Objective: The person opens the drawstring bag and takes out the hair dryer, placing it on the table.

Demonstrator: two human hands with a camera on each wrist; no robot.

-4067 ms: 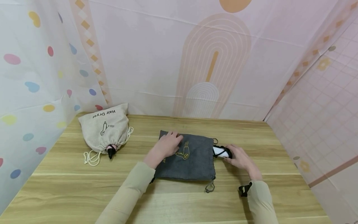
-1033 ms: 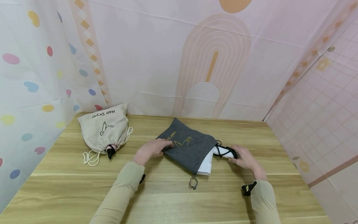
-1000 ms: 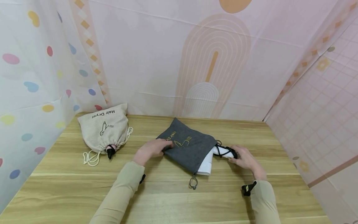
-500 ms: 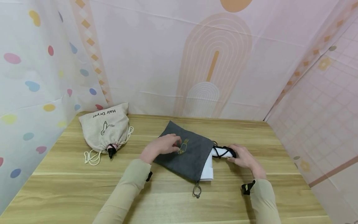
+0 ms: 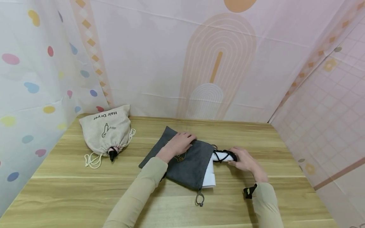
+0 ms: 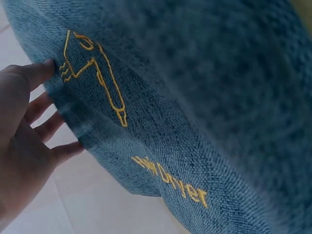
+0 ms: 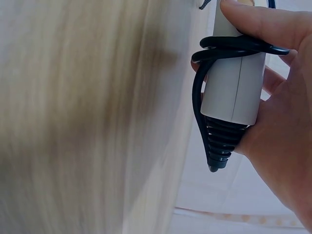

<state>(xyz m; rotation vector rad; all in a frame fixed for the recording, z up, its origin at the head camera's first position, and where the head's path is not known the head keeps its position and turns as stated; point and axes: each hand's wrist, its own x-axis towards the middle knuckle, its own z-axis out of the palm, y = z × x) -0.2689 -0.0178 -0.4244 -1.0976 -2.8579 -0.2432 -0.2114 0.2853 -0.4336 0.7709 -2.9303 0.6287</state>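
A dark grey drawstring bag (image 5: pixel 199 164) with a yellow hair dryer print lies at the table's middle, its mouth facing right. Out of the mouth come the white body (image 5: pixel 209 178) and handle (image 5: pixel 223 156) of a hair dryer, a black cord wound round the handle. The rest of the dryer is hidden inside. My right hand (image 5: pixel 245 161) grips the handle near its cord end, thumb on one side and fingers behind in the right wrist view. My left hand (image 5: pixel 178 145) holds the bag's far edge, thumb on the printed face (image 6: pixel 92 73) and fingers behind the cloth.
A beige drawstring bag (image 5: pixel 109 131) marked "Hair Dryer" stands at the table's back left, a black cord end (image 5: pixel 113 154) poking from its mouth. Patterned curtains (image 5: pixel 148 63) close off the back and sides of the wooden table (image 5: pixel 71 196).
My left hand has moved right, from the bag's left side to its far edge. The bag has swung a little left and nearer. My right hand and the dryer handle have shifted slightly left.
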